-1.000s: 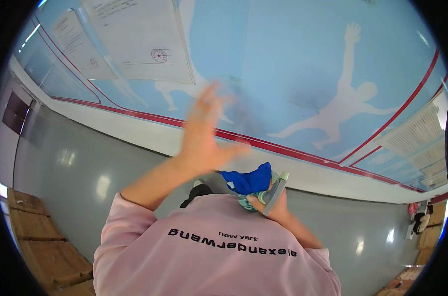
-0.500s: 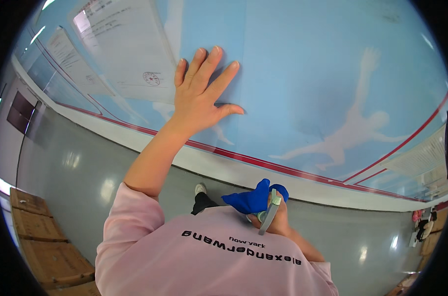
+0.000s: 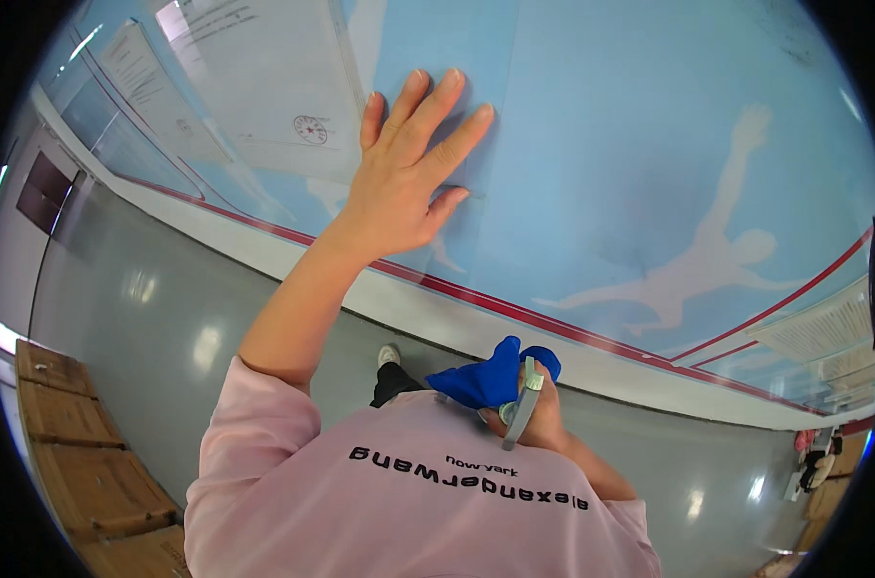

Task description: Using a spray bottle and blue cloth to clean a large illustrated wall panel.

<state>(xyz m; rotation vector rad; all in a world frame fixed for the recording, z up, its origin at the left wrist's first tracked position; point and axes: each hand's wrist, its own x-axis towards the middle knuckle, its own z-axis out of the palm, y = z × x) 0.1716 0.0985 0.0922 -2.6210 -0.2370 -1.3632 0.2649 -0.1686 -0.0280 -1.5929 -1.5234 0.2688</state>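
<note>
My left hand lies against the light blue wall panel, its fingers spread and empty. Beside its fingertips are the papers fixed to the panel. Low in front of my shirt, my right hand is closed around a bunched blue cloth. The same hand also holds a narrow grey tool with a pale green part near its top; its exact kind cannot be made out. Part of the cloth hangs out to the left of the fingers, which are mostly hidden.
A red stripe and a white base run along the wall's bottom. Brown cardboard boxes are stacked at the lower left, on the grey floor. A door stands far left. More papers hang at the right.
My left hand has slid slightly up and right on the panel, its thumb drawn closer to the fingers. The right hand keeps the cloth and tool, nearly unmoved. The view has shifted a little.
</note>
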